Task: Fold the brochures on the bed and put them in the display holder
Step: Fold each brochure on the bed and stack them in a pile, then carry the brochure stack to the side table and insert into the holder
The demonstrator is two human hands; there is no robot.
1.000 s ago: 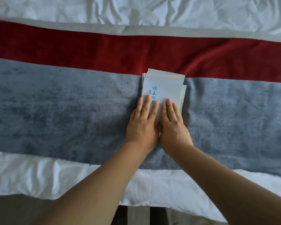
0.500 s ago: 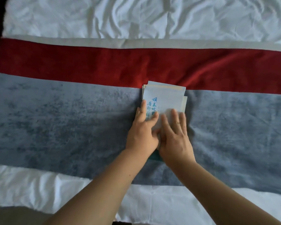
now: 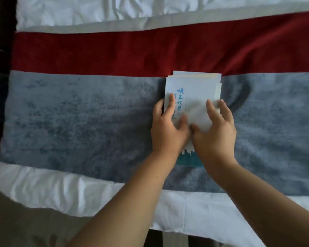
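A stack of folded brochures lies on the grey band of the bed runner. The top one is pale, with blue characters and a teal skyline at its near end. My left hand grips the stack's left edge, fingers curled over it and thumb on top. My right hand rests on the right side, fingers spread across the top sheet and over the right edge. The display holder is out of view.
The bed runner has a red band beyond the grey band. White sheets lie above it, and a white sheet edge hangs at the near side. Floor shows at the bottom left.
Both hands were flat side by side on the top brochure. They have since spread apart to the stack's left and right edges. The camera view has shifted, so the bed sits lower and more to the right.
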